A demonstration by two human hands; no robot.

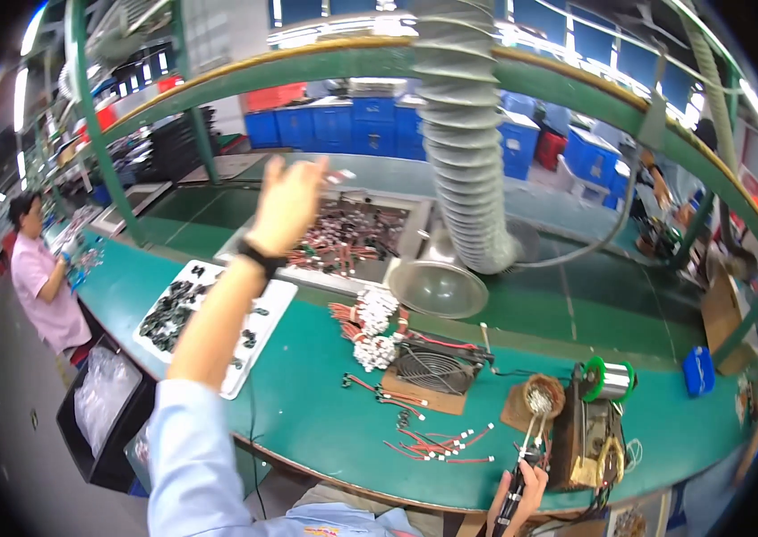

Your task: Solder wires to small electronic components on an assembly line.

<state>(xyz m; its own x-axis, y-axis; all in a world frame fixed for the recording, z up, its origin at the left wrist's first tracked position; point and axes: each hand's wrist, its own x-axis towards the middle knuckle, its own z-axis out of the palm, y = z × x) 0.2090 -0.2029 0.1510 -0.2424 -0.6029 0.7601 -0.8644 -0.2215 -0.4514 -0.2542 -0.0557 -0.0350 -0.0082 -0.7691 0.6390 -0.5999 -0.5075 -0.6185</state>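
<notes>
Here, a white tray [273, 311] holds black parts [167, 319], the right grip [531, 488] a black tool [510, 506], left grip [287, 208] unclear.

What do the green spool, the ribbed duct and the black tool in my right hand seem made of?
Spool: probably plastic, vivid green flanges; its shiny silvery wire looks metal.
Duct: likely flexible plastic or coated fabric, dull grey with ridges.
Tool: smooth black handle, perhaps plastic.
</notes>
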